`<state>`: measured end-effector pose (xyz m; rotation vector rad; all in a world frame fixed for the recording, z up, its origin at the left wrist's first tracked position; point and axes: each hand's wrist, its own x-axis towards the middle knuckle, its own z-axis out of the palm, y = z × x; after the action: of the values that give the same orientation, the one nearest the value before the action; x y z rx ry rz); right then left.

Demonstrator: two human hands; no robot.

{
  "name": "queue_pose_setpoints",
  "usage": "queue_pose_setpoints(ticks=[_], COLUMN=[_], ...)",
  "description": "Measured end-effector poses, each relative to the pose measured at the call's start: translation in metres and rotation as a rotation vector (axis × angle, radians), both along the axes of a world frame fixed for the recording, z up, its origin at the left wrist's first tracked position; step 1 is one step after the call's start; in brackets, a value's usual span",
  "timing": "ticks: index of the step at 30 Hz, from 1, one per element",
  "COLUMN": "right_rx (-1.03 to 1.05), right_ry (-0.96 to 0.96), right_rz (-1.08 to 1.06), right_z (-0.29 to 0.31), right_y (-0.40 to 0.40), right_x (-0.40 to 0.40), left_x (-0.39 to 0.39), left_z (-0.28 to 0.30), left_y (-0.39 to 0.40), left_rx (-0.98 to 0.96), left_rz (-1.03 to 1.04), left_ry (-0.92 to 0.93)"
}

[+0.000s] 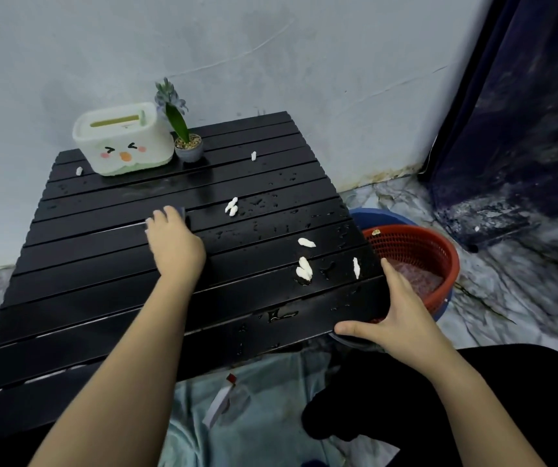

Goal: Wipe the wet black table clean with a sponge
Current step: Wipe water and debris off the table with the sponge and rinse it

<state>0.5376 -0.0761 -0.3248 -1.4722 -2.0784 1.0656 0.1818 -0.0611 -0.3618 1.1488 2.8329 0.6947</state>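
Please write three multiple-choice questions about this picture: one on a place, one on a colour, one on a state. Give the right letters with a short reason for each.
1. Where does the small grey pot with the green plant stand?
A. right beside the white tissue box with a duck face
B. inside the basket
C. at the table's near edge

2. What colour is the round plastic mesh basket beside the black slatted table?
A. green
B. red
C. yellow

3. What is the left hand doing?
A. hanging idle beside the table
B. lifting the tissue box
C. pressing a sponge on the table

Answers: 1 A, the pot stands next to the box at the far edge. 2 B, the mesh is red. 3 C, the fingers cover a dark sponge on the slats, while the right hand grips the table's corner.
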Motion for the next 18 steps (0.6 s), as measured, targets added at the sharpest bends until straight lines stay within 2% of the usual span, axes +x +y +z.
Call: queue_pose_setpoints(ticks=[5,9,11,13,14,15,17,18], right_rx=[-0.015,-0.030,-0.041,-0.054,-0.061,-0.067,-0.070,-0.070], right_ry=[-0.008,-0.026,-0.021,-0.012,-0.011,-0.010,-0.012,-0.020], right_rz=[0.017,-0.031,-0.037,-0.031,-0.031,-0.033,-0.038,-0.038], right_z=[0.000,-0.002,-0.003,-0.003,-0.003,-0.004,-0.006,-0.006], right_y=[0.001,0.000,0.000,-0.001,-0.001,-0.001,-0.001,0.000], right_x=[0.000,0.000,0.000,0.000,0.000,0.000,0.000,0.000], left_x=[0.079,0.134,0.135,0.123,0.112,0.098,0.062,0.039], left_z=[0.005,0.007,0.011,0.024,0.030,0.036,0.042,0.038], left_y=[0.032,0.041,0.042,0.037,0.032,0.024,0.002,-0.013], left_rx=[0.123,0.111,0.127,0.263,0.344,0.405,0.428,0.380], left_rz=[-0.406,-0.722,-0.792,-0.709,-0.622,-0.523,-0.317,-0.209], left_ry=[-0.079,-0.152,-0.274,-0.545,-0.636,-0.644,-0.448,-0.317])
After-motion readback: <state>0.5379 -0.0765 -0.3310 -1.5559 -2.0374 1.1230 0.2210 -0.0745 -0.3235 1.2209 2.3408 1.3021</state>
